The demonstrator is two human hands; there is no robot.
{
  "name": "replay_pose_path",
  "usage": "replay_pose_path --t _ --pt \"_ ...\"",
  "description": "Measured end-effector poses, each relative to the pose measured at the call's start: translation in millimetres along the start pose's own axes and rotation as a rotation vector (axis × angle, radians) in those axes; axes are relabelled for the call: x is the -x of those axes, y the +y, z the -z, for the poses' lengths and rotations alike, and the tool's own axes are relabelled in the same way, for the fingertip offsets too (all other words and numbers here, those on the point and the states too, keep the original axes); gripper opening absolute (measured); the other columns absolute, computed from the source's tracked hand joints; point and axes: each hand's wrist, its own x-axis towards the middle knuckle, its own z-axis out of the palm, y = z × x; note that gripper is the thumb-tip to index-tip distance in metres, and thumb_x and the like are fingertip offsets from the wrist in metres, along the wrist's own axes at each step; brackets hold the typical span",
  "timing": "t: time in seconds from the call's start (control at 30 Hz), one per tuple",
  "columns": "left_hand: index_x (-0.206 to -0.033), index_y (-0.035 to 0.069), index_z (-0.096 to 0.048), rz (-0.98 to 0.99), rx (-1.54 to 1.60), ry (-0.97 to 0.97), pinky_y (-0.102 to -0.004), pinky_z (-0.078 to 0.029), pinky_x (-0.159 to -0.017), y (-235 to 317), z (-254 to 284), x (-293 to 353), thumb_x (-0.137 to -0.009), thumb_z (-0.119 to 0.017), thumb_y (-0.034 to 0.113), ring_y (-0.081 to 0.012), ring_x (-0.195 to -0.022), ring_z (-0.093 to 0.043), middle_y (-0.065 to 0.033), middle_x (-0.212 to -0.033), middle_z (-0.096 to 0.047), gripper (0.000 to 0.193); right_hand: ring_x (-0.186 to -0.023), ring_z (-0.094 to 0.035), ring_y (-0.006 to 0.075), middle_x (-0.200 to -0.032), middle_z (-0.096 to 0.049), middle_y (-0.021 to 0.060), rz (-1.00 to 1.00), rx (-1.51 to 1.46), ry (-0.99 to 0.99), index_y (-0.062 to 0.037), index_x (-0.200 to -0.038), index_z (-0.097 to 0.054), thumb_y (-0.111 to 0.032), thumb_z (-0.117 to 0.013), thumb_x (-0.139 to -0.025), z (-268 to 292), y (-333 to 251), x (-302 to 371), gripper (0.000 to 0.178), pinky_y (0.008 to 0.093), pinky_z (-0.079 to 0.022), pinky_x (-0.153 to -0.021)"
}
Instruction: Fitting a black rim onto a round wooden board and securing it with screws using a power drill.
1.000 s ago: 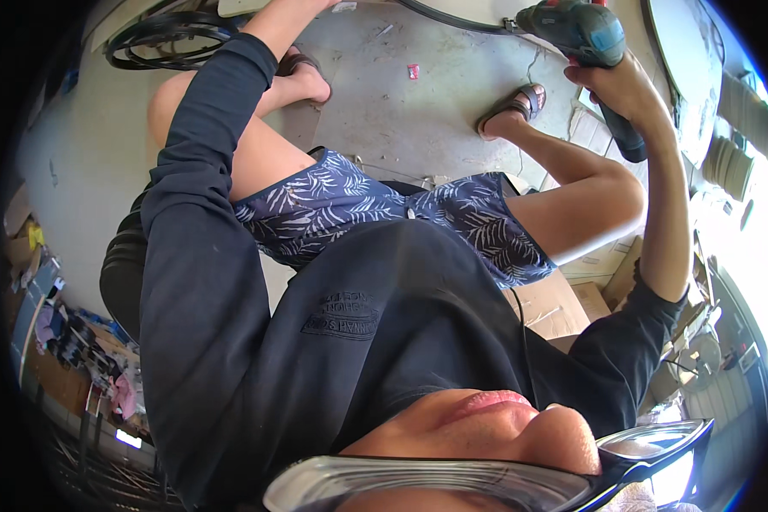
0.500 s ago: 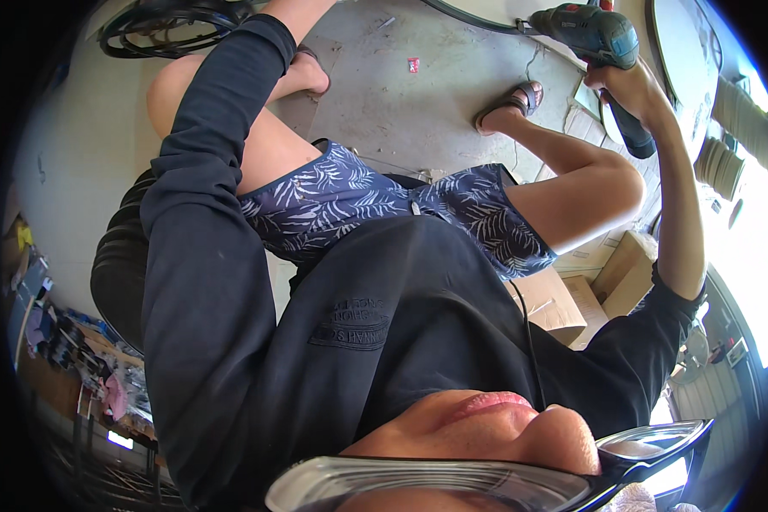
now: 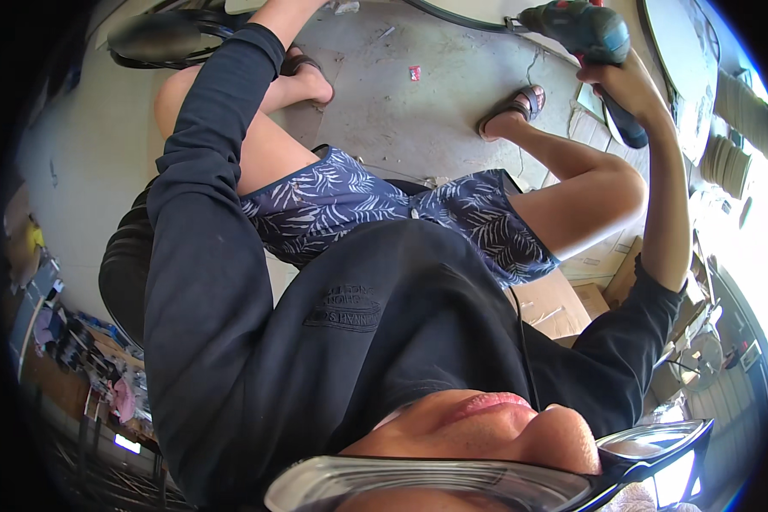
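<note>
My right hand (image 3: 630, 92) is wrapped round the handle of a teal and black power drill (image 3: 590, 31) at the upper right. The drill points left, and its front end is beside a small metal piece (image 3: 514, 25) at the dark curved edge of a pale panel (image 3: 478, 10). Whether the bit touches that piece, I cannot tell. My left forearm (image 3: 283, 19) runs out past the top edge, so the left hand and anything it holds are hidden.
Dark round hoops (image 3: 158, 43) stand at the upper left. Cardboard boxes (image 3: 555, 305) lie by my right thigh, and coiled pale rolls (image 3: 727, 162) stand at the right. A small red wrapper (image 3: 415, 73) is on the concrete floor. A cluttered shelf (image 3: 102, 341) is at far left.
My right hand and the drill have shifted slightly left and up. My left arm has moved a little, and the hoops at the upper left now look blurred.
</note>
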Motion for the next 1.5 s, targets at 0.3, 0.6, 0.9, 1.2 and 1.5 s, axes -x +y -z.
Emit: replay_pose_path --t 0.3,0.6,0.9,1.2,1.5 --pt "-0.094 0.01 -0.071 -0.316 -0.088 0.176 -0.0385 -0.053 -0.064 40.7 24.4 -64.4 -0.103 -0.064 0.036 -0.0197 -0.073 -0.065 -0.0041 -0.085 -0.07 0.029 -0.071 -0.065 0.0195 -0.082 -0.066 0.0095 0.044 -0.896 0.259 0.0039 -0.103 -0.069 -0.002 -0.073 -0.08 -4.9 46.4 35.4 0.024 0.03 -0.052 -0.067" --pt "-0.071 0.002 -0.06 -0.398 -0.326 0.473 -0.0394 -0.035 -0.044 53.5 26.3 -65.1 -0.094 -0.074 0.021 -0.02 -0.048 -0.049 -0.0064 -0.061 -0.057 0.032 -0.075 -0.063 0.0193 -0.088 -0.06 0.009 0.121 -1.349 0.308 0.0087 -0.132 -0.055 -0.004 -0.065 -0.09 -14.4 44.6 18.3 0.045 0.0302 -0.054 -0.073" --pt "-0.107 -0.002 -0.062 -0.151 -0.037 0.135 -0.0367 -0.067 -0.069 -16.2 17.7 -30.1 -0.1 -0.067 0.02 -0.0269 -0.078 -0.073 -0.0141 -0.095 -0.07 0.024 -0.075 -0.063 0.0192 -0.087 -0.061 0.0094 0.161 -1.339 0.354 0.0087 -0.131 -0.057 -0.002 -0.065 -0.088 -20.4 48.2 23.2 0.045 0.0283 -0.054 -0.072" --pt "-0.112 -0.002 -0.063 0.18 0.046 -0.261 -0.0424 -0.065 -0.082 -71.7 -52.9 27.4 -0.097 -0.072 0.031 -0.0311 -0.093 -0.073 -0.0201 -0.106 -0.071 0.037 -0.069 -0.063 0.0204 -0.089 -0.063 0.0102 0.189 -1.357 0.362 0.0074 -0.12 -0.064 0.002 -0.067 -0.083 -26.7 26.8 22.9 0.037 0.0296 -0.053 -0.064" --pt "-0.108 0.001 -0.068 0.044 0.146 -0.188 -0.0415 -0.063 -0.084 -86.1 -64.2 31.0 -0.092 -0.079 0.026 -0.0271 -0.093 -0.073 -0.016 -0.101 -0.072 0.031 -0.07 -0.064 0.0204 -0.085 -0.063 0.0109 0.208 -1.335 0.326 0.0085 -0.12 -0.063 -0.001 -0.066 -0.083 -26.0 21.3 8.8 0.038 0.0297 -0.053 -0.066"
